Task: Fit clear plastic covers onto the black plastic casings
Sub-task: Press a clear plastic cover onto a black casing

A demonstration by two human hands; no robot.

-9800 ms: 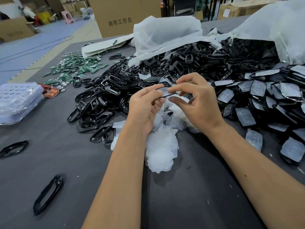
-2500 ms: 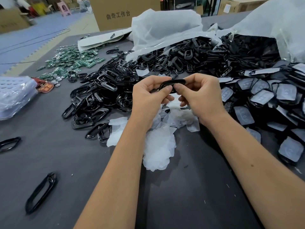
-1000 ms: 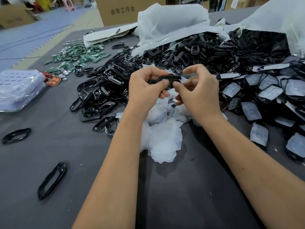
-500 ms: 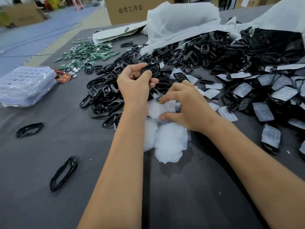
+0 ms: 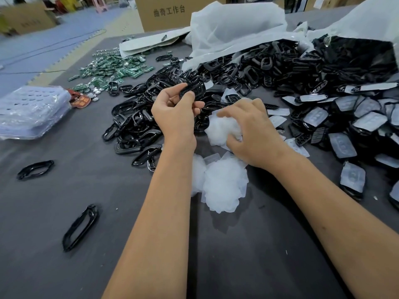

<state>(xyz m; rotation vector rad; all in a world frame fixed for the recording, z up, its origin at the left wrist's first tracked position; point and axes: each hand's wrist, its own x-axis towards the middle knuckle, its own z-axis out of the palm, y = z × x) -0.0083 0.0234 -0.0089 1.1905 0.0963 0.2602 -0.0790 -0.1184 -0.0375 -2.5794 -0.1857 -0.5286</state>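
1. While the left hand [image 5: 174, 113] is raised above the grey worktop [image 5: 248, 255], its thumb and curled fingers pinch one black casing [image 5: 192, 90], held clear of the heap behind it; this grip is closed around the casing's near edge
2. The right hand [image 5: 252, 134] lies palm down on the upper clump of clear plastic covers [image 5: 222, 130], fingers bent into the clump and thumb tucked against its near side; the covers are touched and partly gathered, but whether one single cover is pinched cannot be told
3. A second, larger clump of clear covers [image 5: 224, 186] lies on the worktop just below the right hand, between the two forearms
4. The loose black casings heap [image 5: 248, 76] spreads across the worktop beyond both hands, spilling from a white plastic bag [image 5: 233, 24] at the far edge
5. To the right, fitted casings [image 5: 343, 145] with pale covers on their faces lie in a scattered group, well apart from the left hand
6. Two stray black frames sit alone at the left: one [image 5: 79, 227] near the left forearm, another [image 5: 35, 169] farther left
7. Green circuit boards [image 5: 114, 70] lie in a patch at the far left; a stack of clear blister trays [image 5: 30, 111] sits at the left edge
8. A cardboard box [image 5: 164, 14] with printed characters stands beyond the worktop
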